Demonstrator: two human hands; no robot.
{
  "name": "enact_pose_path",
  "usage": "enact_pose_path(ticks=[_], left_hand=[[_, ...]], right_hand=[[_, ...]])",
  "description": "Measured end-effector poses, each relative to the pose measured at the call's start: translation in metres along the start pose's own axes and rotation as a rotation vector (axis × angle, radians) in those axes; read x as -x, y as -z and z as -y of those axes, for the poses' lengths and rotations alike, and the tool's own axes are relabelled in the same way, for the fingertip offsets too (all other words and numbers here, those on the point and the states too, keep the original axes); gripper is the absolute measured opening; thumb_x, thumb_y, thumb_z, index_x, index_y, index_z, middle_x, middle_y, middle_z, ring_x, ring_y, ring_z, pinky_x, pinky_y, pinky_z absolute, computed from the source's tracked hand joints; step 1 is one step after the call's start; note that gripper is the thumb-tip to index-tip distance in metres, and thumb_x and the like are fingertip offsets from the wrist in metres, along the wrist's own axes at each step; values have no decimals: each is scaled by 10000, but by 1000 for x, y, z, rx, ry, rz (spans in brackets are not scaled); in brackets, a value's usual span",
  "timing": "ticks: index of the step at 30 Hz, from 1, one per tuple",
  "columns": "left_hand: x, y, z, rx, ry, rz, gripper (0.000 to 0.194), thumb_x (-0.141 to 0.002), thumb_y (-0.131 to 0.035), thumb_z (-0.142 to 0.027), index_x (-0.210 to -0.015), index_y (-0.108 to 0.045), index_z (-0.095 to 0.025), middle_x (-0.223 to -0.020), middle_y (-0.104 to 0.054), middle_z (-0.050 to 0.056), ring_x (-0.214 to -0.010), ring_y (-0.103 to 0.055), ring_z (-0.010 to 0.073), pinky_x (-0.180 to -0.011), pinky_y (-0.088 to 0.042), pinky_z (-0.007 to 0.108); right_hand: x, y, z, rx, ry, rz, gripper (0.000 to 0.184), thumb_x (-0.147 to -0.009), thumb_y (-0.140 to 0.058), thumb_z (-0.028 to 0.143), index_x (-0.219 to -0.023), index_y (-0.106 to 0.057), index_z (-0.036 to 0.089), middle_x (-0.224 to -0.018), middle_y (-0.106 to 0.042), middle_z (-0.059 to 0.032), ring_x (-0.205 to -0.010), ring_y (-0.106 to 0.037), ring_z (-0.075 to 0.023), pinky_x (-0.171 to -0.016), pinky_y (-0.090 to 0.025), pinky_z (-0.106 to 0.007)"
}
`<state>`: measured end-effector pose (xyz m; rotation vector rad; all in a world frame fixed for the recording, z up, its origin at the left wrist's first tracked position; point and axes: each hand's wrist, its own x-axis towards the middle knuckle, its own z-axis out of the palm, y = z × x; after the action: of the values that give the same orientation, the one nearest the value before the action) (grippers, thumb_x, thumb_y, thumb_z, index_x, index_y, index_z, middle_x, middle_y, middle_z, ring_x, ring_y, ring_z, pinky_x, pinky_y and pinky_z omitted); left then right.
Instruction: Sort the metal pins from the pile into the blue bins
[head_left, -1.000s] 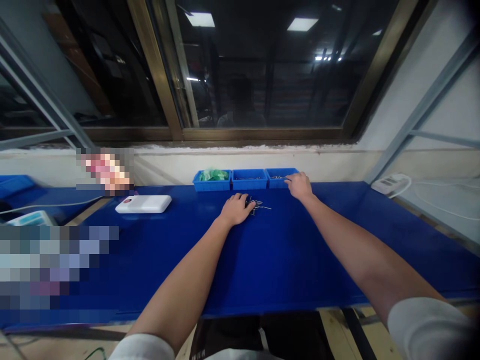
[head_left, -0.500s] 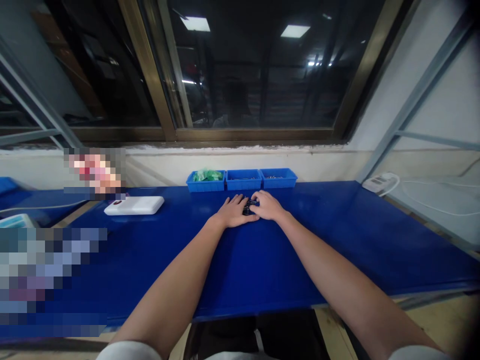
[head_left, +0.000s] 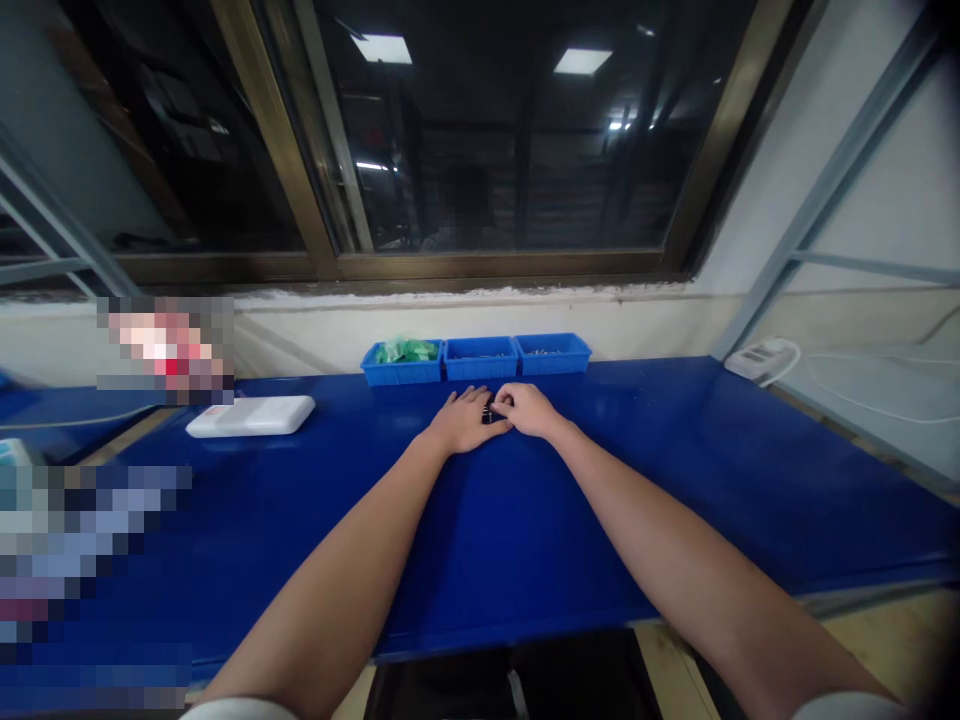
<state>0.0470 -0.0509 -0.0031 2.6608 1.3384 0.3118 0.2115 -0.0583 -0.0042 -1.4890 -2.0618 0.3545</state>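
My left hand (head_left: pixel 466 420) lies low on the blue table, fingers stretched forward and thumb out to the right. Just inside its thumb is a small dark piece with shiny, light bits (head_left: pixel 487 413), mostly covered by the hands; its kind cannot be made out. My right hand (head_left: pixel 527 410) meets it from the right, with thumb and index finger pinched together at its edge. Whatever sits in that pinch is too small to name. Beyond the hands stand three blue bins: one with green plastic packets (head_left: pixel 406 350), a middle bin (head_left: pixel 481 369) and a right bin (head_left: pixel 553 364) with small metal parts.
A white power bank-like box (head_left: pixel 251 416) lies on the table (head_left: pixel 525 560) to the left. At the far right is a white power strip (head_left: pixel 763 358) with a cable. A window and wall rise behind the bins. Blurred-out patches cover the left side.
My right thumb and fingers have closed into a tighter pinch, and less of the dark piece shows between the hands. The left hand stays flat; the view has shifted slightly.
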Motion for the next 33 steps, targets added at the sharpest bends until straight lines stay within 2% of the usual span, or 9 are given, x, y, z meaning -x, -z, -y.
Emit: enact_pose_path(ticks=[3, 6, 8, 11, 14, 18, 22, 28, 33], left_hand=[[0, 1, -1, 5, -12, -45, 748, -767, -424, -643, -1336, -364, -161, -1421, -340, 146, -1322, -268, 319, -1055, -210, 522], [0, 4, -3, 13, -91, -192, 647, -784, -489, -553, -1291, -416, -157, -1327, -464, 140, -1241, -397, 290, -1033, -283, 468], [0, 8, -4, 19, -146, -302, 497, -810, -512, -448, -1211, -492, -156, -1186, -570, 124, -1109, -514, 253, -974, -364, 406], [0, 13, -5, 39, -195, -403, 275, -858, -475, -316, -1047, -592, -155, -971, -646, 93, -902, -596, 202, -838, -444, 333], [-1, 14, -3, 52, -209, -459, 230, -883, -442, -278, -917, -637, -160, -861, -668, 71, -797, -613, 178, -766, -457, 300], [-3, 13, -1, 27, -208, -498, 243, -885, -443, -258, -820, -659, -167, -785, -681, 60, -750, -624, 171, -739, -460, 284], [-3, 12, 0, 14, -221, -516, 241, -886, -431, -226, -880, -666, -174, -821, -694, 62, -788, -637, 175, -752, -464, 280], [-2, 12, -1, 41, -144, -543, 222, -885, -431, -217, -1027, -597, -177, -870, -693, 59, -783, -642, 175, -746, -466, 279], [-2, 13, -1, 21, -78, -511, 158, -885, -433, -231, -943, -575, -191, -748, -676, 40, -704, -632, 183, -682, -449, 276]], right_hand=[[0, 0, 0, -3, 39, -72, 136, -802, -535, 285, -748, -614, 189, -790, -650, -31, -723, -561, -134, -655, -377, -243], [0, 2, 2, -77, 85, -186, 181, -827, -502, 296, -755, -622, 181, -781, -654, -36, -724, -569, -135, -690, -388, -249], [-1, 3, 3, -174, 77, -237, 210, -823, -508, 327, -742, -626, 174, -731, -653, -29, -675, -568, -130, -659, -392, -243], [-1, 4, 5, -316, 43, -234, 260, -794, -535, 380, -682, -616, 160, -619, -620, -13, -577, -541, -118, -570, -380, -232], [-2, 4, 5, -430, 6, -206, 290, -776, -542, 412, -658, -607, 156, -547, -584, 0, -496, -499, -104, -507, -359, -229], [-2, 3, 5, -534, -23, -196, 285, -753, -556, 418, -675, -615, 151, -573, -607, -15, -481, -493, -102, -489, -359, -231], [-2, 4, 2, -648, -15, -173, 216, -697, -614, 358, -741, -623, 147, -649, -643, -34, -560, -553, -122, -543, -405, -241], [-2, 6, -1, -539, -48, -206, 275, -738, -561, 411, -641, -612, 158, -597, -629, -30, -504, -515, -119, -517, -392, -256], [-2, 6, 3, -736, -36, -280, 269, -643, -661, 380, -797, -650, 161, -688, -650, -40, -607, -572, -142, -559, -428, -265]])
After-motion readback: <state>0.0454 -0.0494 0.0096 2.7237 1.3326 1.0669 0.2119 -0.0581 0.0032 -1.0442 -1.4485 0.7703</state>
